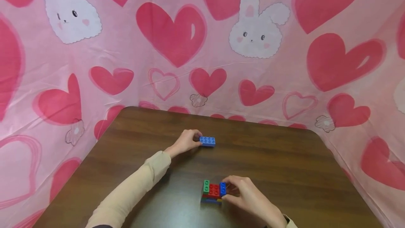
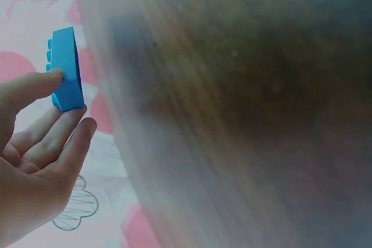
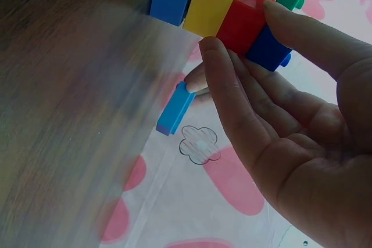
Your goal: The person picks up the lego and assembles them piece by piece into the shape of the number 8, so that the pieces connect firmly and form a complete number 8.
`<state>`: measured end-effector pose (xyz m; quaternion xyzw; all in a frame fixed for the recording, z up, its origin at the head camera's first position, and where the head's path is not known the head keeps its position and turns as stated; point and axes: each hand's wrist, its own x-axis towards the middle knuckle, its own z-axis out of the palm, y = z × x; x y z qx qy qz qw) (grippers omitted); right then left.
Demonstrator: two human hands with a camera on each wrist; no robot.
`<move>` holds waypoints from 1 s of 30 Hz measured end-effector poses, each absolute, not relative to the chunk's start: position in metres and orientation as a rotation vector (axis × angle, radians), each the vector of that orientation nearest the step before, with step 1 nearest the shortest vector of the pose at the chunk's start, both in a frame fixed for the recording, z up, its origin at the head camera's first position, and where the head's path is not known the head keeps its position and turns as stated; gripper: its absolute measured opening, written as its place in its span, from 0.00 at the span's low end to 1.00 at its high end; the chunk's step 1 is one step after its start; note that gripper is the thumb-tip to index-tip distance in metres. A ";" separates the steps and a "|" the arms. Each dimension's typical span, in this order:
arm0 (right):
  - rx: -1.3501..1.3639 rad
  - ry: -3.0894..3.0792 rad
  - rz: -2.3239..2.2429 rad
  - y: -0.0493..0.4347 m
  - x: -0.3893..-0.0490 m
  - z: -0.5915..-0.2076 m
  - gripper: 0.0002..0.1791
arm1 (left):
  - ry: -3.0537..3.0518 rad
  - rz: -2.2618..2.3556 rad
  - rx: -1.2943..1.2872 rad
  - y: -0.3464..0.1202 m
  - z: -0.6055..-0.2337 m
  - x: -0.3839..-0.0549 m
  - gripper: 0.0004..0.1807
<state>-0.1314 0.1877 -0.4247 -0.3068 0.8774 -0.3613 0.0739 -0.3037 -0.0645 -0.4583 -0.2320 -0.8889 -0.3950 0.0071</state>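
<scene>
In the head view, my left hand (image 1: 186, 141) pinches a light-blue eight-stud toy brick (image 1: 207, 141) by its left end, toward the far part of the table. The left wrist view shows the thumb on the studded side of this brick (image 2: 65, 71) and fingertips at its lower end. Closer to me, my right hand (image 1: 250, 196) grips the right side of a stack of toy bricks (image 1: 214, 190). A green brick and a dark-blue brick stand on the red layer, with yellow and blue lower down. From the right wrist, the thumb and a fingertip touch the red brick (image 3: 247, 13).
A dark brown wooden table (image 1: 269, 157) with rounded far corners lies under both hands. Pink cloth (image 1: 177, 90) printed with hearts and white rabbits hangs behind it and along the sides.
</scene>
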 end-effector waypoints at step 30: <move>-0.902 2.635 -1.074 0.187 -0.132 -0.426 0.15 | -2.692 -1.440 -0.922 -0.071 -0.435 -0.241 0.17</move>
